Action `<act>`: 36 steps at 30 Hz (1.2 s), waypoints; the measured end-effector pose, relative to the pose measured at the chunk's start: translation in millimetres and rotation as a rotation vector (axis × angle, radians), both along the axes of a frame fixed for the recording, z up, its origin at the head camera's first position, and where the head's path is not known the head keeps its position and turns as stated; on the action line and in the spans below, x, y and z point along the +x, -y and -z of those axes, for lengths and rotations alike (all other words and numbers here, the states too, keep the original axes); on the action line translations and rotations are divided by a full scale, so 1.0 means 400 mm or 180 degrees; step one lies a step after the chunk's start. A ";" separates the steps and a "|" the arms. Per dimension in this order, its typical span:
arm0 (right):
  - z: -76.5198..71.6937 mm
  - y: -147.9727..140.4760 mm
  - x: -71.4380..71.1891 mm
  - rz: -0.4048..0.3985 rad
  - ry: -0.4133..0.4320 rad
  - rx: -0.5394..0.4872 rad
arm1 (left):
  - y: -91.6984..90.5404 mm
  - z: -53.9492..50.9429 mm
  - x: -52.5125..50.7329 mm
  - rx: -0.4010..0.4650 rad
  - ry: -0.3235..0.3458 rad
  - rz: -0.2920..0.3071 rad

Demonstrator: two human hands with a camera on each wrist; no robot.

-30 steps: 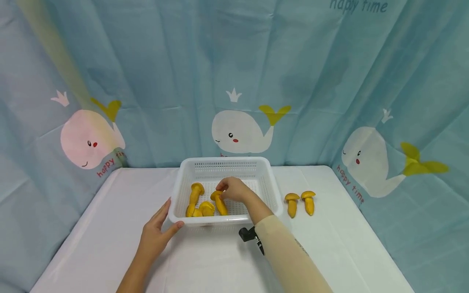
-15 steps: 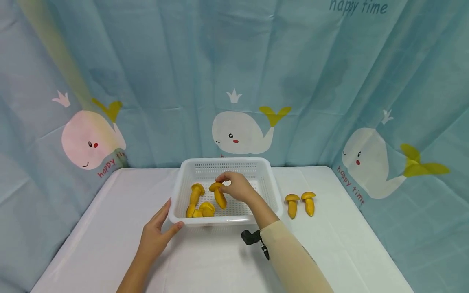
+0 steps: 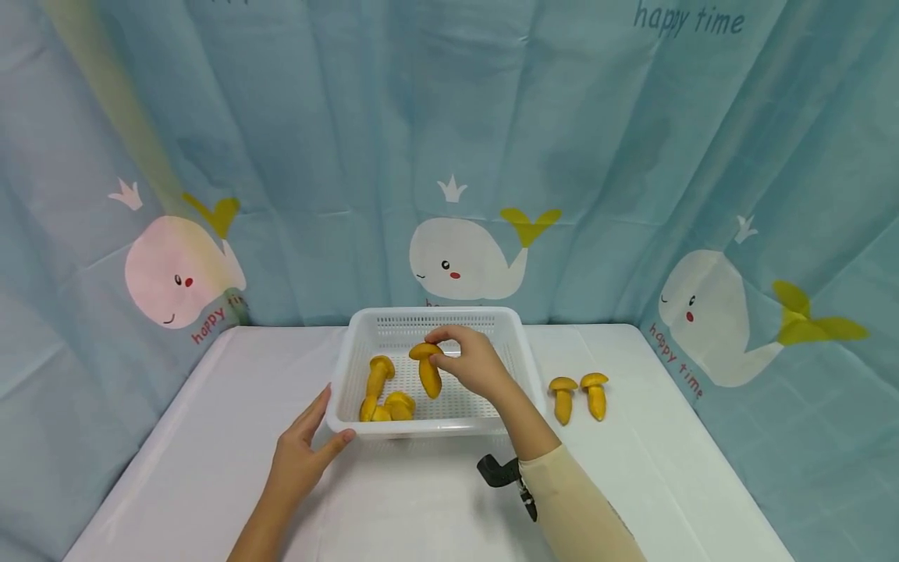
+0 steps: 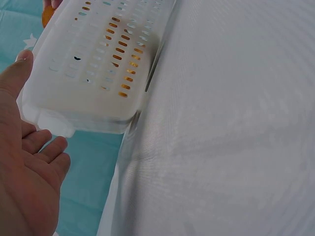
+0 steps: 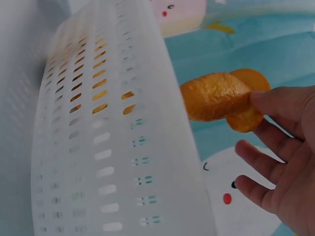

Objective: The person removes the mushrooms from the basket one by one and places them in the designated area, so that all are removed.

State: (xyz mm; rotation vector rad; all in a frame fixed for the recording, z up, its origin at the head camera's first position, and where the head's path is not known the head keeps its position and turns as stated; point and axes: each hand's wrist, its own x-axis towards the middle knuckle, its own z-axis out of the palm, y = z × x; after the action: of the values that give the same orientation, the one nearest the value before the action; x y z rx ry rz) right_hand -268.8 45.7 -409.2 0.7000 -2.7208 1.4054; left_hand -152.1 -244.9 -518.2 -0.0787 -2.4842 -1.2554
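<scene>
A yellow mushroom (image 3: pixel 431 371) is pinched near its cap by the thumb and fingers of my right hand (image 3: pixel 476 364), above the white basket. The right wrist view shows this mushroom (image 5: pixel 216 96) above the basket's rim, the other fingers spread. My left hand (image 3: pixel 298 449) rests at the near left corner of the basket (image 3: pixel 428 427), thumb at the front and fingers along the left side. In the left wrist view the left hand (image 4: pixel 29 157) has its lower fingers loosely bent. Inside the basket lie several yellow mushrooms (image 3: pixel 379 375), bunched at the near left.
Two yellow mushrooms (image 3: pixel 563 400) lie side by side on the white table (image 3: pixel 407 499), right of the basket. A blue curtain (image 3: pixel 337 156) printed with whales hangs behind and along both sides. A black wrist mount (image 3: pixel 499 471) hangs beneath the right forearm.
My right hand has raised the mushroom from the basket's floor and shifted slightly right with it. The left hand keeps its place at the corner. The head view has tilted slightly.
</scene>
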 end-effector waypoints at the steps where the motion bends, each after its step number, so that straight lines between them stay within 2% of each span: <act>1: -0.004 -0.006 0.006 0.0009 -0.0033 -0.0026 | 0.000 -0.001 0.000 -0.0009 0.0012 -0.0004; 7: -0.018 -0.041 0.038 0.0061 -0.0212 -0.0150 | -0.003 -0.001 -0.003 -0.0012 0.0051 0.0007; 11: -0.024 -0.073 0.058 0.0073 -0.0373 -0.0247 | -0.005 0.000 -0.006 -0.0025 0.0006 -0.0005; 19: -0.009 -0.182 0.098 0.0224 -0.0691 -0.0557 | -0.018 -0.001 -0.009 -0.0035 0.0016 0.0022; 27: 0.004 -0.240 0.116 0.0332 -0.0551 -0.0575 | -0.010 -0.013 0.002 -0.0069 -0.0035 -0.0070; 33: 0.010 -0.296 0.137 0.0412 -0.0637 -0.0508 | -0.005 -0.006 0.003 -0.0056 0.0073 -0.0024; 36: 0.006 -0.329 0.143 0.0453 -0.0690 -0.0471 | -0.003 -0.006 0.001 -0.0103 0.0051 -0.0045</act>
State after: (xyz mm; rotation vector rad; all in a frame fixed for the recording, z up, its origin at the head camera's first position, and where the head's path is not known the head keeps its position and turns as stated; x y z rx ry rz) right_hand -211.4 177.4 -411.7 0.5980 -2.4224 1.3918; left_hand -151.6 -243.9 -515.7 -0.0595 -2.5147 -1.2153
